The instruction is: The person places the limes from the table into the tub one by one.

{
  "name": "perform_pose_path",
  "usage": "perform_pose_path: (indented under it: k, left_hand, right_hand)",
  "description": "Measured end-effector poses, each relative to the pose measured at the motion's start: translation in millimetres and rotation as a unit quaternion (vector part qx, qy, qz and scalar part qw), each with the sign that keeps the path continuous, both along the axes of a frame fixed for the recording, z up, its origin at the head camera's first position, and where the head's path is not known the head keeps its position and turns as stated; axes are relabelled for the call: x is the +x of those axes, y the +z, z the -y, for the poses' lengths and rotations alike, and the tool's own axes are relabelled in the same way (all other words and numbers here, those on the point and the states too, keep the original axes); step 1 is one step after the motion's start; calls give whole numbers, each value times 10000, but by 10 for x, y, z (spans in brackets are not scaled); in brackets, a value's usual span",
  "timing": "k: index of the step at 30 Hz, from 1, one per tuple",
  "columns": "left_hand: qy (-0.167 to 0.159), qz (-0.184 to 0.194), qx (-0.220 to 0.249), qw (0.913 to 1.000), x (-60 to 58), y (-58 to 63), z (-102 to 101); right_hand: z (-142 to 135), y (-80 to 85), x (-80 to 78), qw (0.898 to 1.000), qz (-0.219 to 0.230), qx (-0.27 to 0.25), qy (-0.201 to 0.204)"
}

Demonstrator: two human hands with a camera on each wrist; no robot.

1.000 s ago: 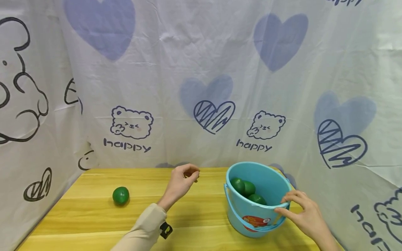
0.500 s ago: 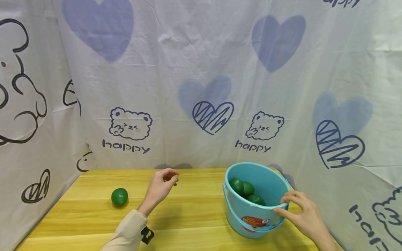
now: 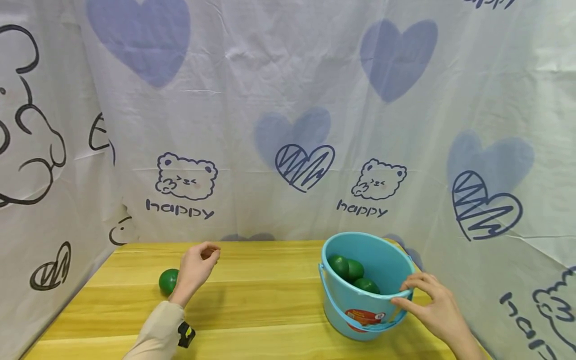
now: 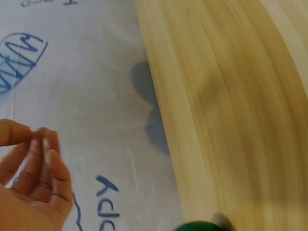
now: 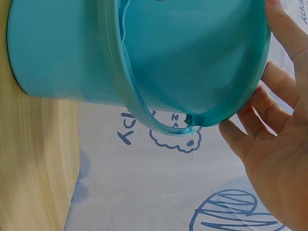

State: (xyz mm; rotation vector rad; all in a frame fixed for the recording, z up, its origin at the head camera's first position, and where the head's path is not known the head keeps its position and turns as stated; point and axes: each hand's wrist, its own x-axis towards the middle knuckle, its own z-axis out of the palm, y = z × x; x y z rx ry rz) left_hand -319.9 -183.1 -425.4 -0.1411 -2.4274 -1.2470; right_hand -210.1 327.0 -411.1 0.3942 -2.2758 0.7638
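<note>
My left hand [image 3: 198, 265], fingers loosely curled with nothing in them, hovers over the left part of the table. Just beside it lies a round, glossy green fruit [image 3: 168, 281], partly covered by the hand and wrist; its edge peeks in at the bottom of the left wrist view. A light-blue plastic bucket [image 3: 335, 295] stands tilted on the right, with several similar green fruits [image 3: 355, 270] inside. My right hand [image 3: 434, 305] grips the bucket's near right rim, thumb outside and fingers along the edge. In the right wrist view the fingertips [image 5: 231, 132] touch the rim.
A yellow wood-grain table [image 3: 265, 290] carries everything. Behind and at both sides hangs a pale printed cloth [image 3: 252, 210] with hearts and bears. The bucket's handle [image 3: 333, 300] hangs down across its front, over a red label [image 3: 365, 317].
My left hand has moved left across the table, from near the bucket to beside the lone green fruit, and stays without anything in it. The right hand and bucket have not visibly moved.
</note>
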Motion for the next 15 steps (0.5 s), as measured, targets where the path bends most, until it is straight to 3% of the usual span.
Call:
perform_pose_path:
  k: [8,15]
  left_hand:
    - [387,683,-398,9961,39,-12,329]
    - [715,994,-1221,9849,45,-66,567]
  right_hand:
    - [10,-8,3,10000,22,1,-19]
    - [30,4,13,10000,18,18,-26]
